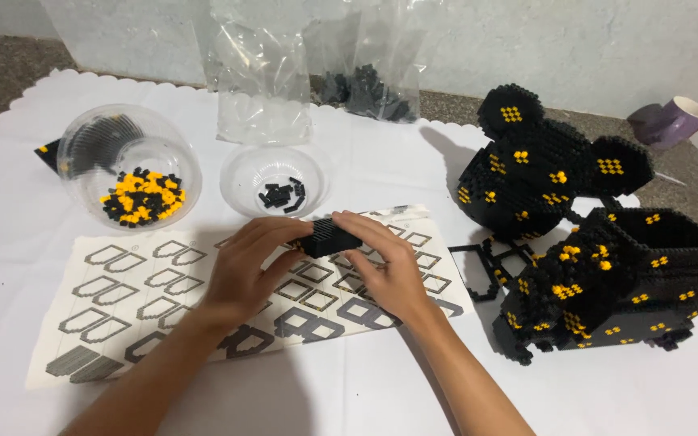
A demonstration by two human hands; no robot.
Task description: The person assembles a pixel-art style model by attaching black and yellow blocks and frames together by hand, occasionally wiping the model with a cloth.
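Both my hands hold a small black block assembly [329, 237] made of tiny bricks, just above a printed instruction sheet [115, 299]. My left hand [248, 266] grips its left end with the fingers curled over it. From the other side my right hand [385, 262] pinches the right end. A small clear bowl [245, 173] with a few black bricks stands right behind the hands. To its left a larger clear bowl [159, 149] lies tilted, holding several yellow and black bricks [143, 196].
A large black-and-yellow brick figure [543, 173] and a black brick box part [648, 266] stand at the right, with flat black frames [486, 266] beside them. Clear plastic bags [264, 81] lie at the back. A purple mug [676, 121] sits far right. A white cloth [10, 234] covers the table.
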